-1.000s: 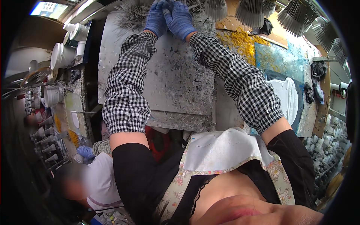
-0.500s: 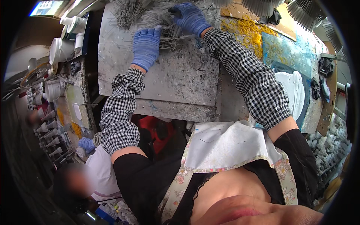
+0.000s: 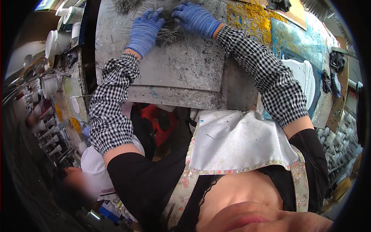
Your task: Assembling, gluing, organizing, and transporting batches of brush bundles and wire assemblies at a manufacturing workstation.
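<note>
My left hand (image 3: 145, 34), in a blue knitted glove, reaches over the left side of a loose heap of thin grey metal wires (image 3: 170, 35). Its fingers are apart and touch the wires. Across the heap, my right hand (image 3: 197, 20) wears the same kind of glove. Its fingers point left into the wires, apart from one another, with the tips partly hidden. Some wires look coiled like springs. The heap lies on a worn grey metal board (image 3: 185, 65). Farther up and left is a second, tangled bunch of wires (image 3: 124, 5).
Yellow rings (image 3: 255, 27) lie right of the board, beside a blue translucent sheet (image 3: 297, 36). A white tray-like piece (image 3: 299, 79) sits nearer. White tubs (image 3: 58, 43) stand at left. A co-worker (image 3: 94, 166) sits at lower left; below the board is a red stool (image 3: 158, 123).
The view has shifted. My left fingers have spread over the wires, and my right hand has come down toward the heap, closer to the left one.
</note>
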Tool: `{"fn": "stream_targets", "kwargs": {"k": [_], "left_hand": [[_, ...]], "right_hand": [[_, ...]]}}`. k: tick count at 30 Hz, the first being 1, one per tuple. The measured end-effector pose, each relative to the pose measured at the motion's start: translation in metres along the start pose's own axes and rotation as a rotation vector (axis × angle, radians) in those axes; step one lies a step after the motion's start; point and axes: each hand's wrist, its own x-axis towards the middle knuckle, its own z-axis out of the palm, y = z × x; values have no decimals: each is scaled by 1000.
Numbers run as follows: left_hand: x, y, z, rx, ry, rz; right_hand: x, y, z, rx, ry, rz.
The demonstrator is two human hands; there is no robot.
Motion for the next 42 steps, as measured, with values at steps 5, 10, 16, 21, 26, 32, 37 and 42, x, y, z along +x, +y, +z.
{"fn": "stream_targets", "kwargs": {"k": [5, 10, 16, 21, 26, 32, 37, 42], "left_hand": [[-26, 3, -10, 39, -20, -56], [-51, 0, -19, 59, -96, -96], [-71, -5, 2, 46, 11, -103], [-61, 2, -9, 156, -33, -104], [-61, -3, -1, 119, 15, 1], [-69, -6, 3, 112, -37, -33], [-71, 5, -2, 86, 4, -5], [-67, 21, 20, -50, -79, -34]], "right_hand": [[1, 12, -27, 113, -101, -1], [-6, 42, -11, -53, 21, -105], [-2, 11, -62, 99, -98, -4], [-75, -33, -115, 31, -412, 96], [-201, -38, -142, -183, -508, 102], [-216, -42, -152, -148, -620, 75], [-105, -67, -115, 161, -168, -72], [-13, -94, -6, 584, 6, -30]]}}
